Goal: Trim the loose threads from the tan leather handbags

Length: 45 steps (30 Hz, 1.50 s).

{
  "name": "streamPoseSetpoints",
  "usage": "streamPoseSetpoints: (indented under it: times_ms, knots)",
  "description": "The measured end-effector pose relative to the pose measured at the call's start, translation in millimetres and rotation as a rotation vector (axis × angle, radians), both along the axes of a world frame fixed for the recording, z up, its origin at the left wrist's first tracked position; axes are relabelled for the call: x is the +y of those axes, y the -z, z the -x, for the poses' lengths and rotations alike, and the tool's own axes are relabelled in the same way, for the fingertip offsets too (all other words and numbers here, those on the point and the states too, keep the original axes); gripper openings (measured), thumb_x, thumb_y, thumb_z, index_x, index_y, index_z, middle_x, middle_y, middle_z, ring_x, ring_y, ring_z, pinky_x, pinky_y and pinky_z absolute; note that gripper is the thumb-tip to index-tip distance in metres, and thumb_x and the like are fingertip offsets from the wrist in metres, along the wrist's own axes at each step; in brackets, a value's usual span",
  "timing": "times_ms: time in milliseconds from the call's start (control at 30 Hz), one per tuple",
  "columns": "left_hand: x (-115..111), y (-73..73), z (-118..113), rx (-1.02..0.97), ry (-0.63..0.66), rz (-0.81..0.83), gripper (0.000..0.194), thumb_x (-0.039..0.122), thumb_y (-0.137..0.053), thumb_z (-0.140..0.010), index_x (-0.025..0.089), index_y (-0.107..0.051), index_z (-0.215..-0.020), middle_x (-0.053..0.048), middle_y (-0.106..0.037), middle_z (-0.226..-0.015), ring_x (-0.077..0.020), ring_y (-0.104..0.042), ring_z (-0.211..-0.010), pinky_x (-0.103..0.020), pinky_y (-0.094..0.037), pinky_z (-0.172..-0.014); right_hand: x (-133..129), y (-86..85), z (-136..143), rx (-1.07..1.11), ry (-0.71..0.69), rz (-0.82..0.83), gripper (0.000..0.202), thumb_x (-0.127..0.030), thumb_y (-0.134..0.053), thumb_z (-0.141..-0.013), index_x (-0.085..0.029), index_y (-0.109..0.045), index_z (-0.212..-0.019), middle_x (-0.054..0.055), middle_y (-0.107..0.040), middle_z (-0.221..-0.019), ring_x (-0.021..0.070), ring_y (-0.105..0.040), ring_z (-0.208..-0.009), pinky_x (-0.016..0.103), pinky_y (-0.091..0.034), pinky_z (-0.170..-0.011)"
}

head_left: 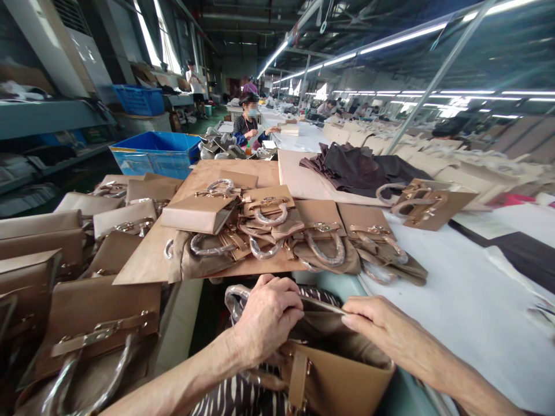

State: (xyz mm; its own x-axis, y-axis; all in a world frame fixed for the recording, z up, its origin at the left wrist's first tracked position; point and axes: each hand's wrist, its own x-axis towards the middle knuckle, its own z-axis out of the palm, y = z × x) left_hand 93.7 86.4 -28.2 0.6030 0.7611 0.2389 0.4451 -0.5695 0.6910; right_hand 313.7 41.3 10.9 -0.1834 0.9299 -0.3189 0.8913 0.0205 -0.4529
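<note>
A tan handbag (342, 378) rests on the lap, over zebra-patterned cloth, its opening facing up and showing a brown lining. My left hand (273, 315) grips the far edge of the opening on the left, fingers curled. My right hand (368, 315) pinches the same edge further right between thumb and fingers. A plastic-wrapped handle (235, 300) sticks up beside my left hand. The inside bottom of the bag is hidden.
Several tan bags with wrapped handles lie on a brown board (143, 254) ahead. More bags (104, 300) are piled at left. A blue bin (156, 153), dark fabric (355, 167) and a seated person (249, 124) are farther off. A white table (459, 277) extends right.
</note>
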Motion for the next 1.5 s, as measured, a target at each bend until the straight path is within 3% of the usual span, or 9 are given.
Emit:
streamPoseSetpoints:
  times_ms: [200,367,533,667,833,967,1100,1267,1500]
  knots:
    - [-3.8,5.0,-1.8,-0.047,-0.021,-0.044,0.012,0.012,-0.059,-0.077,0.017,-0.061,-0.066,0.001,-0.063,-0.088,-0.0155,-0.052,-0.082,-0.032,-0.037,-0.081,-2.7,2.7,-1.5,-0.026,-0.019,-0.032,0.029,-0.03,-0.038,-0.089,-0.02,-0.041,-0.062,-0.003,-0.052,-0.068,0.0134,-0.049,-0.067,0.024,-0.033,-0.062]
    - [-15.3,16.2,2.8,-0.117,-0.036,-0.286,0.017,0.007,-0.047,-0.081,0.016,-0.058,-0.073,-0.003,-0.06,-0.099,-0.0177,-0.049,-0.09,-0.035,-0.04,-0.086,-8.2,6.8,-1.4,-0.059,-0.021,-0.066,0.028,-0.032,-0.036,-0.09,-0.021,-0.044,-0.065,-0.002,-0.055,-0.07,0.0146,-0.051,-0.069,0.024,-0.034,-0.062]
    - [-27.4,18.4,14.5,0.114,-0.035,-0.491,0.02,0.009,-0.042,-0.081,0.015,-0.057,-0.091,-0.01,-0.054,-0.113,-0.0244,-0.044,-0.1,-0.044,-0.038,-0.09,-14.0,8.9,5.7,-0.135,0.045,-0.103,0.03,-0.035,-0.037,-0.09,-0.021,-0.045,-0.064,-0.002,-0.054,-0.065,0.0147,-0.051,-0.065,0.026,-0.032,-0.06]
    - [-30.9,19.8,21.8,0.195,0.066,-0.592,0.027,0.021,-0.04,-0.084,0.009,-0.055,-0.103,-0.014,-0.056,-0.104,-0.0254,-0.047,-0.09,-0.04,-0.041,-0.082,-16.8,10.5,13.2,-0.19,0.116,-0.159,0.03,-0.037,-0.036,-0.09,-0.023,-0.048,-0.066,-0.002,-0.055,-0.067,0.0162,-0.052,-0.067,0.027,-0.032,-0.061]
    - [-26.5,22.9,25.8,0.232,0.148,-0.741,0.025,0.014,-0.037,-0.086,0.009,-0.054,-0.104,-0.013,-0.057,-0.108,-0.0227,-0.047,-0.098,-0.036,-0.039,-0.09,-15.8,10.6,19.4,-0.214,0.113,-0.161,0.03,-0.034,-0.036,-0.089,-0.022,-0.047,-0.064,-0.001,-0.056,-0.065,0.0171,-0.051,-0.065,0.029,-0.032,-0.061]
    - [-21.8,21.2,25.1,0.18,0.218,-0.672,0.026,0.015,-0.035,-0.086,0.011,-0.055,-0.101,-0.013,-0.056,-0.113,-0.023,-0.047,-0.101,-0.037,-0.038,-0.09,-14.9,9.2,21.0,-0.224,0.12,-0.193,0.03,-0.033,-0.037,-0.088,-0.023,-0.048,-0.063,0.0,-0.056,-0.063,0.0172,-0.052,-0.063,0.028,-0.033,-0.059]
    - [-22.7,17.4,21.6,0.127,0.207,-0.523,0.027,0.013,-0.033,-0.084,0.01,-0.054,-0.101,-0.013,-0.055,-0.111,-0.0245,-0.045,-0.101,-0.038,-0.038,-0.089,-13.9,8.2,21.5,-0.224,0.119,-0.199,0.031,-0.033,-0.036,-0.088,-0.023,-0.047,-0.062,0.0,-0.057,-0.063,0.0172,-0.053,-0.063,0.028,-0.033,-0.058]
    - [-30.5,12.7,10.5,0.078,0.071,-0.307,0.021,0.008,-0.033,-0.086,0.014,-0.053,-0.088,-0.007,-0.056,-0.099,-0.0206,-0.045,-0.093,-0.036,-0.039,-0.083,-15.6,9.9,21.8,-0.23,0.112,-0.213,0.029,-0.031,-0.036,-0.089,-0.023,-0.046,-0.063,0.0,-0.057,-0.064,0.0171,-0.054,-0.063,0.029,-0.033,-0.059]
    - [-36.0,11.6,-2.6,0.132,-0.069,-0.202,0.018,0.007,-0.04,-0.084,0.016,-0.043,-0.068,-0.001,-0.051,-0.072,-0.0185,-0.042,-0.079,-0.038,-0.036,-0.076,-23.3,13.2,23.6,-0.253,0.11,-0.303,0.025,-0.029,-0.038,-0.088,-0.024,-0.05,-0.066,0.001,-0.06,-0.065,0.0171,-0.057,-0.06,0.028,-0.034,-0.055]
